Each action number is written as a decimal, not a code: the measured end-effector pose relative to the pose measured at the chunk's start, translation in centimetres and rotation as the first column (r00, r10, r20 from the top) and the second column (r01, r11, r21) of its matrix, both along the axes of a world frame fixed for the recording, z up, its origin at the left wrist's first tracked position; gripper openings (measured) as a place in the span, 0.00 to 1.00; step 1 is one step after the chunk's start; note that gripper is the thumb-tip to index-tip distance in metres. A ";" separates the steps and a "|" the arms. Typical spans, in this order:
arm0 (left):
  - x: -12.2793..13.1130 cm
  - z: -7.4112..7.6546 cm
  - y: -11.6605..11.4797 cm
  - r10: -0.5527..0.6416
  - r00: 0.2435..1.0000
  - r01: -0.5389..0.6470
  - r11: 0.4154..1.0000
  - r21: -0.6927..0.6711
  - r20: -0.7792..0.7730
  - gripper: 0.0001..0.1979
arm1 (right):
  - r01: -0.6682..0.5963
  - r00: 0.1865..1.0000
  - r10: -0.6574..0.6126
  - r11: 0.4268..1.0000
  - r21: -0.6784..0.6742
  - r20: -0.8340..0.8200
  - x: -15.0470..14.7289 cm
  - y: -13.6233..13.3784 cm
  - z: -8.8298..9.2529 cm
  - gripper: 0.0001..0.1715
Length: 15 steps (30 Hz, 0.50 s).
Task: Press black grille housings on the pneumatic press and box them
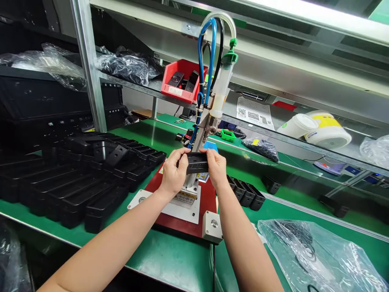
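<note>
This is a workroom with a long green tabletop, and its glossy surface reflects the light; a steel upright of a rack stands at the left side and carries a long shelf above the tabletop; a pale wall shows behind this shelf; a white strip lamp shines from the top; dark shelving fills the left corner.

Black plastic housing: small, oblong, raised marks on the upper face, long side running crosswise, held about level. One end gripped by left hand, other by right hand, fingers wrapped over the top. Held just above the red base plate, toward its far edge.
</note>
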<state>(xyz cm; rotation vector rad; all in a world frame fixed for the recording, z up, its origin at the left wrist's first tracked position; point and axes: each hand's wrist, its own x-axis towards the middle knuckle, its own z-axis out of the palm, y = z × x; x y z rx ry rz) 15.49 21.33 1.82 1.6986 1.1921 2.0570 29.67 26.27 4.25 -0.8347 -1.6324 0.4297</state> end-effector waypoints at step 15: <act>-1.0 -0.5 1.7 0.009 0.999 -0.010 0.999 -0.031 -0.031 0.20 | 0.111 0.990 -0.090 0.973 0.205 -0.110 -0.5 -0.7 -2.0 0.22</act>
